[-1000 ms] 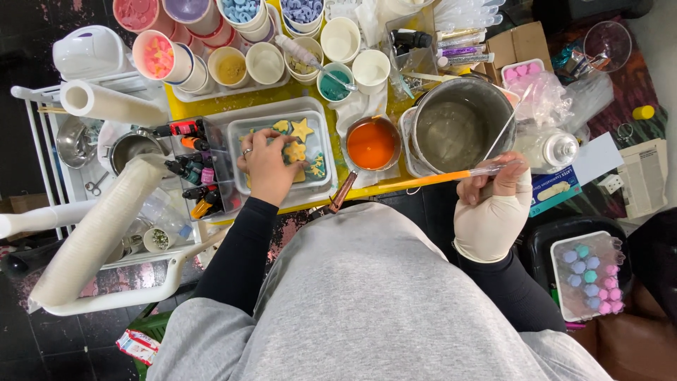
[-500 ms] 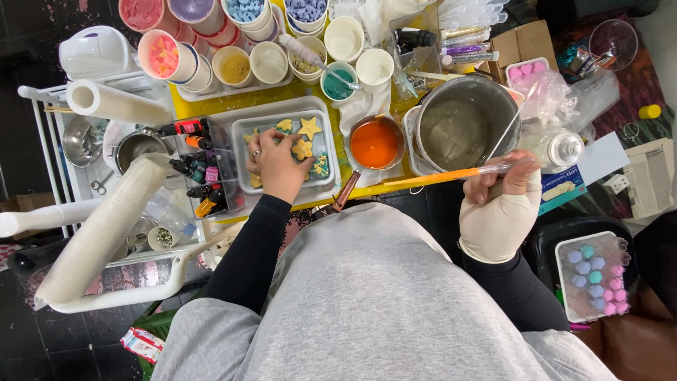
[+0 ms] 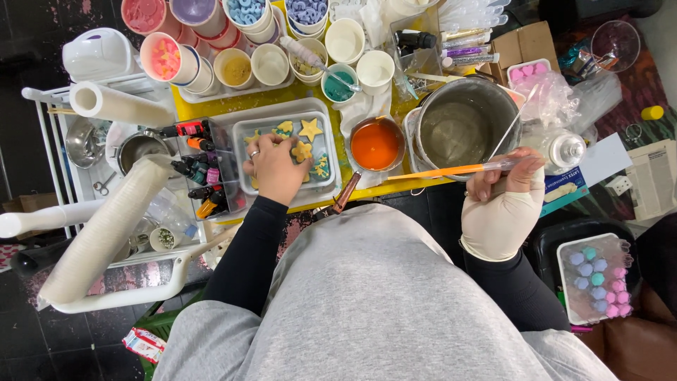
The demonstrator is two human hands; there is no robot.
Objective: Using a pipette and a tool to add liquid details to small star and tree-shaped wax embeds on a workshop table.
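My left hand (image 3: 276,169), with a ring on one finger, rests palm down in a clear tray (image 3: 331,173) on the yellow table, its fingers on small yellow and teal shapes; a yellow star (image 3: 309,128) lies just beyond the fingertips. My right hand (image 3: 502,204), in a cream glove, grips the clear end of a long pipette (image 3: 451,170) filled with orange liquid. The pipette lies level, pointing left below a big steel pot (image 3: 462,125). A small pot of orange liquid (image 3: 375,144) stands between my hands.
Paper cups (image 3: 268,65) of coloured pieces crowd the back of the table. Small dye bottles (image 3: 197,169) stand left of the tray. Long stacks of cups (image 3: 106,233) lie on a white cart at left. A tray of pastel pieces (image 3: 598,276) sits at lower right.
My left hand has shifted slightly over the shapes in the tray. My right hand still holds the pipette in about the same place.
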